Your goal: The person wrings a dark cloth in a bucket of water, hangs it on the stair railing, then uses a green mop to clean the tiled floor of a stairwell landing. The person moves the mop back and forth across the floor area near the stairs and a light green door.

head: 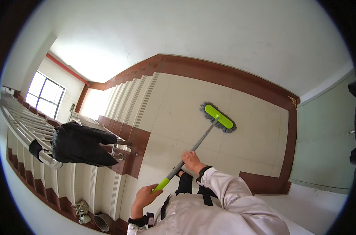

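A dust mop with a green plate and grey fringed pad (222,119) rests on the cream tiled landing (248,141). From its head a grey pole (204,136) slants back towards me and ends in a green grip (163,184). My left hand (145,195) is wrapped around that green end. Further down the pole, my right hand (192,161) closes on the grey shaft. Both wrists wear black bands.
Stairs going up (131,100) and stairs going down (81,185) meet the landing at left. A black jacket (81,144) hangs over the metal railing (22,129). A bucket (102,221) stands on the lower steps. At right is a pale green door (322,141).
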Motion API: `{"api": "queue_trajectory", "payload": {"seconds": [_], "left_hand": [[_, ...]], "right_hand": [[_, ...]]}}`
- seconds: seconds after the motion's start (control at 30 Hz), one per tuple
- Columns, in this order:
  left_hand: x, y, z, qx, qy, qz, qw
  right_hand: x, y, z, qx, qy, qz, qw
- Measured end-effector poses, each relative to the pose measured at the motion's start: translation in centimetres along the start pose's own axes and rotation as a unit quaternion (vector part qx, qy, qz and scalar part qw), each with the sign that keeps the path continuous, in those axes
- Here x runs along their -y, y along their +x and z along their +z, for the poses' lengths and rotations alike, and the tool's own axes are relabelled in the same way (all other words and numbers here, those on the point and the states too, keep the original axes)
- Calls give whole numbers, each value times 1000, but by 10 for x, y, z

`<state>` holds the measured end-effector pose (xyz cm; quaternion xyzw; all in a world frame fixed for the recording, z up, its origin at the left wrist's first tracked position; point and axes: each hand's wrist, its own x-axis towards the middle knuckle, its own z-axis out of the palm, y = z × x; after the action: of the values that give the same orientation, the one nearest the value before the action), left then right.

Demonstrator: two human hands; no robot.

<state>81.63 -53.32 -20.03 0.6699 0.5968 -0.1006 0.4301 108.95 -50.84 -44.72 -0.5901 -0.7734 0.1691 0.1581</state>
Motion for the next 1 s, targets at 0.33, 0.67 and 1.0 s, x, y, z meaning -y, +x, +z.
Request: {"api": "queue_trajectory", "payload": {"seconds": [0.33, 0.67, 1.0], "left_hand": [[-27, -76, -96, -56, -42, -106, 992], [-120, 23, -40, 35, 54, 96, 993], [-190, 61, 62, 99, 160, 191, 963]], "right_hand": [[89, -10, -33, 25, 117, -65, 991], [-36, -81, -57, -122, 77, 88, 986], [-121, -172, -55, -79, -28, 252, 964]]}}
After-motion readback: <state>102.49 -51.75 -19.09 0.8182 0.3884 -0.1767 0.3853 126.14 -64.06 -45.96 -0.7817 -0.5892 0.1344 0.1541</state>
